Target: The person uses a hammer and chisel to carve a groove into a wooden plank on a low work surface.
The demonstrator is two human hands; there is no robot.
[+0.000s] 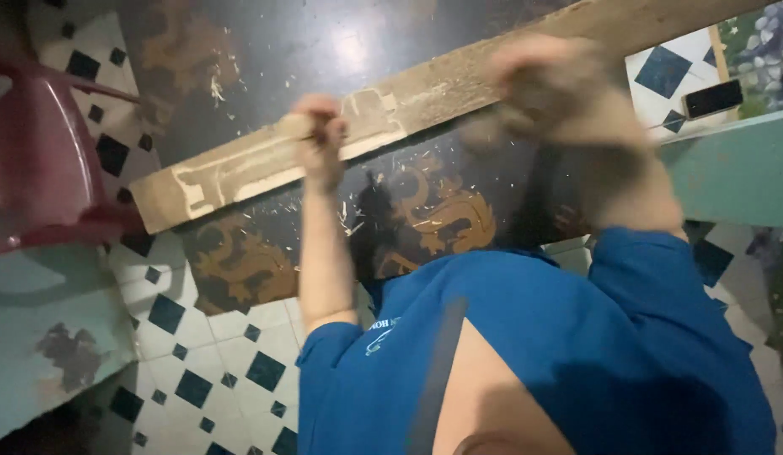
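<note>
A long, rough wooden plank (425, 88) runs diagonally from lower left to upper right over a dark surface with golden dragon patterns (425, 215). My left hand (321, 143) is curled over the plank's near edge around its middle, arm stretched out from my blue shirt. My right hand (547, 84) is further right on the plank. It looks closed like a fist, but heavy blur hides what it holds. Pale wood chips (349, 221) lie scattered on the dark surface below the plank.
A red plastic chair (37, 152) stands at the left. A dark phone (712, 99) lies at the upper right on tiles, above a teal ledge (737, 168). White floor tiles with dark diamonds (214, 354) spread to the lower left.
</note>
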